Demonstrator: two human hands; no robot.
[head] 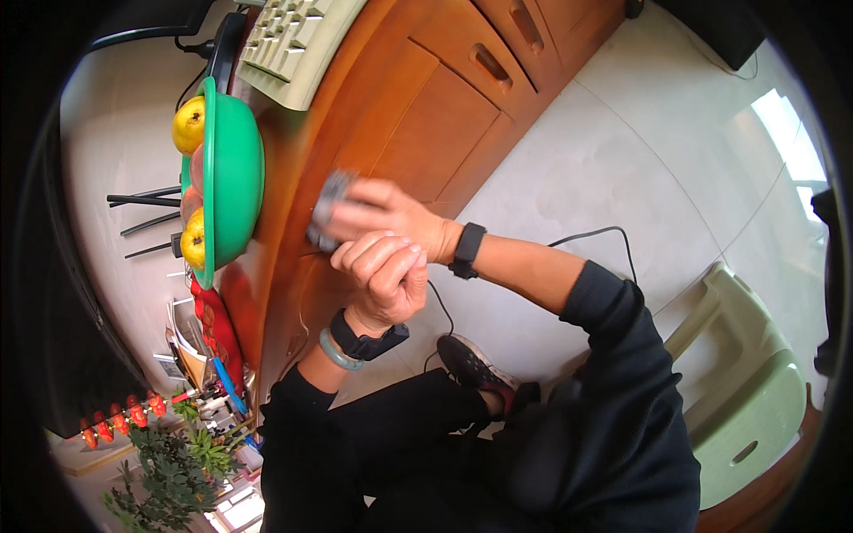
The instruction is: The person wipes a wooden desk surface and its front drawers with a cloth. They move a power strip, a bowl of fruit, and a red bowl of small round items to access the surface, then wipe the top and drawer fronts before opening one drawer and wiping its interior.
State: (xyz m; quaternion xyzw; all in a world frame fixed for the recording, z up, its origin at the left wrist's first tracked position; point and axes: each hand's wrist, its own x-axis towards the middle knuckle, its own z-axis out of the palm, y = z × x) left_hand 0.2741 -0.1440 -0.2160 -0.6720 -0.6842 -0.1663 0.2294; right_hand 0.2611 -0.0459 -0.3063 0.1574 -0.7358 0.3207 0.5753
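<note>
A grey cloth (331,206), blurred, is in my right hand (383,216) at the front edge of the wooden desk (293,193). My right fingers are blurred too and press over the cloth. My left hand (386,270) overlaps the heel of my right hand, its fingers curled in, with nothing seen inside them. A black band is on each wrist, and a pale green bangle (336,351) is on the left one. Just beyond my hands, a green plastic basin (233,180) on the desk holds yellow and pinkish fruit (189,126).
A beige keyboard (293,50) lies at the desk's edge. Red fabric (223,326), papers, pens and potted plants (166,466) are further along it. Wooden drawers and doors (440,126) are below. A pale green plastic stool (746,400) and a black cable (593,233) are on the floor.
</note>
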